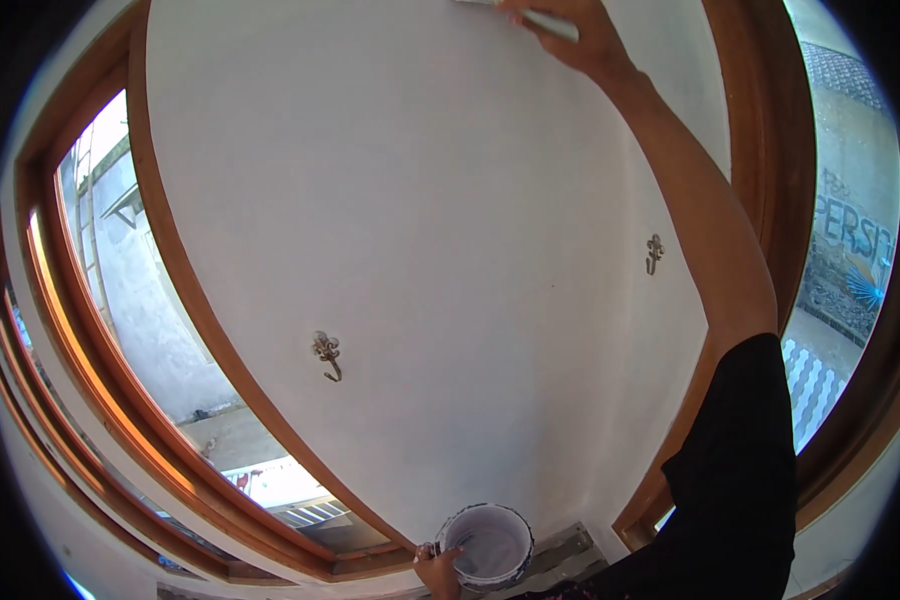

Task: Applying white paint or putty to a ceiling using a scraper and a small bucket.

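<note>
- The right hand (580,35) is raised high against the wall; its fingers are clamped on a pale-handled tool (553,24).
- The tool lies across the right fingers, its butt end showing to their right and its other end reaching out to their left, where the picture's upper edge cuts it off; whether that end touches the wall, I cannot tell.
- The left hand (437,574) is far below the right fingers, its own fingers closed on the near-left side of a round bucket (512,521), some of them bent over the rim.
- The bucket stands open just to the right of the left fingers, with a pale, greyish substance (492,552) inside; dark smears mark its rim.
- The white wall (420,200) spreads below and to the left of the right fingers, and above the left ones.
- One ornate metal hook (327,355) is on the wall, up and to the left of the left fingers; a second hook (654,254) is below the right fingers, beside the bare forearm.
- A black sleeve (745,440) covers the upper arm, well below the right fingers.
- A brown wooden window frame (192,290) curves upward to the left of both hands' fingers.
</note>
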